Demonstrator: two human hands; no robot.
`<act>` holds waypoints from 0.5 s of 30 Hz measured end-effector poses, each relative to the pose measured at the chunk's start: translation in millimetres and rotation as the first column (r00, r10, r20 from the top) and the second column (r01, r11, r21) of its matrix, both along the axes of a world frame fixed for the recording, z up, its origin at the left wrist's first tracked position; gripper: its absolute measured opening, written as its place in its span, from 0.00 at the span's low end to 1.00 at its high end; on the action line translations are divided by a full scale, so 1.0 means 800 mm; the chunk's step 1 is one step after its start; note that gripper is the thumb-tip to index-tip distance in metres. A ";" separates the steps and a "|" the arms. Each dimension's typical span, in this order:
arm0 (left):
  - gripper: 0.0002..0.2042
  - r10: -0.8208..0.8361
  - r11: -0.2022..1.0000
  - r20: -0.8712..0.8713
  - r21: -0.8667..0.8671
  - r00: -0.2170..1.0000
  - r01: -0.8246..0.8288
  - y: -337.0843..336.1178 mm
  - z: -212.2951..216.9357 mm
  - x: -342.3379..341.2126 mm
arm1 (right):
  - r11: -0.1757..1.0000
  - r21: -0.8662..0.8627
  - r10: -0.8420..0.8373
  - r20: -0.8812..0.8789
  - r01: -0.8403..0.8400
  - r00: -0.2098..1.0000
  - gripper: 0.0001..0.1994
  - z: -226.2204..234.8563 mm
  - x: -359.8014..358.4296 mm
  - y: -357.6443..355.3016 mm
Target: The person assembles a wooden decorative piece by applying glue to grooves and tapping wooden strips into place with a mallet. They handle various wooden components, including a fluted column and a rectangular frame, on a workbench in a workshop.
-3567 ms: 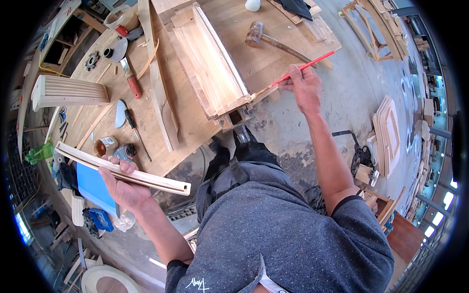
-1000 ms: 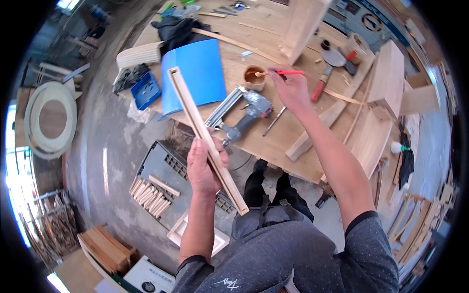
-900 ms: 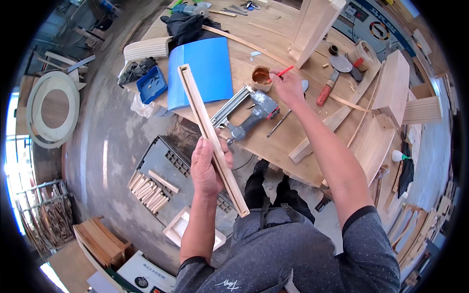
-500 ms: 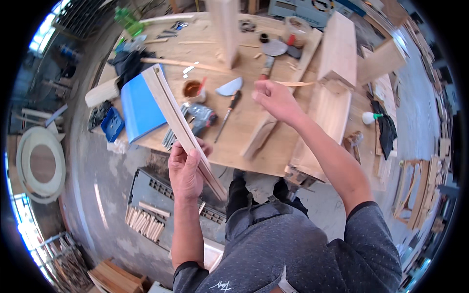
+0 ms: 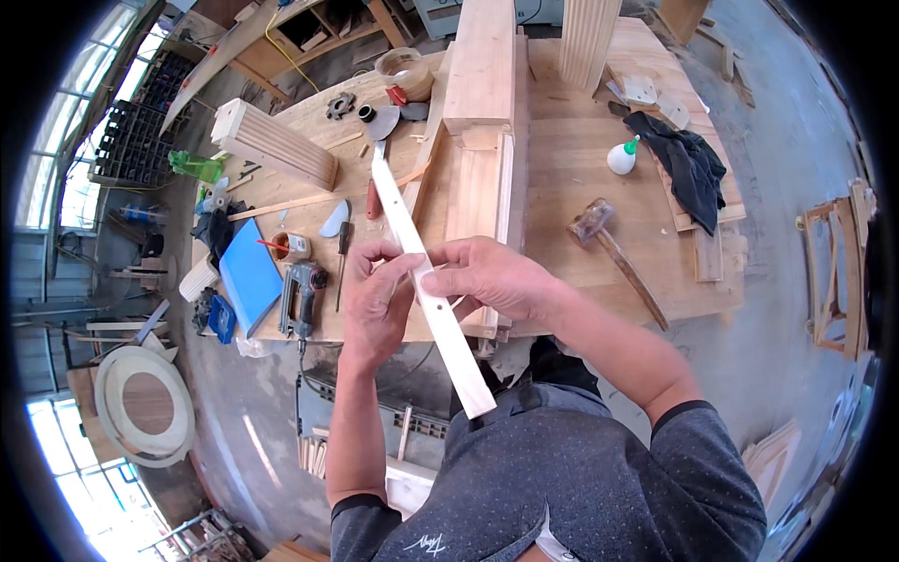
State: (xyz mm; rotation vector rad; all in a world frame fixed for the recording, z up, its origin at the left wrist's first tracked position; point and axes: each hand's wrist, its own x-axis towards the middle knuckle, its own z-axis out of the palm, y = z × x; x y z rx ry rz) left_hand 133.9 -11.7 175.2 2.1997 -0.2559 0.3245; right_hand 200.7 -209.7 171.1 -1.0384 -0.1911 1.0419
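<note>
A pale, narrow wooden strip [image 5: 456, 351] slants in front of me, its near end close to my waist. Small round holes dot its upward face. My left hand [image 5: 379, 304] grips it around the middle, thumb and fingers at the left edge. From the other side, my right hand [image 5: 496, 279] pinches the strip at nearly the same height, thumb on top. Some fingers of both hands are hidden beneath it. Behind the strip's far end lies a scraper with a rounded grey blade [image 5: 382, 124] and red handle [image 5: 374, 199].
A long wooden box-like piece [image 5: 479, 84] lies right of the strip on the workbench [image 5: 552, 187]. A mallet [image 5: 618, 258], a glue bottle [image 5: 622, 157] and a dark cloth [image 5: 688, 164] are further right. On the left are a nail gun [image 5: 302, 298], a glue cup [image 5: 292, 245] and a blue folder [image 5: 251, 273].
My right hand has come back from over the bench onto the strip. The strip has swung rightward and turned, showing a holed face instead of the grooved one. My view has shifted right.
</note>
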 end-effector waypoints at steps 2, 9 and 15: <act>0.16 0.079 0.977 -0.084 -0.190 0.993 -0.094 -0.009 -0.014 0.003 | 0.995 -0.076 -0.056 0.055 0.060 0.997 0.25 -0.002 -0.002 -0.017; 0.23 -0.211 0.345 -0.400 -0.884 0.892 -0.315 -0.061 -0.037 0.077 | 0.900 -0.351 -0.023 0.555 0.260 0.831 0.28 -0.007 -0.013 -0.025; 0.15 -0.218 0.506 -0.467 -0.805 0.857 -0.310 -0.072 -0.068 0.110 | 0.900 -0.357 -0.080 0.431 0.251 0.899 0.25 -0.033 -0.007 -0.069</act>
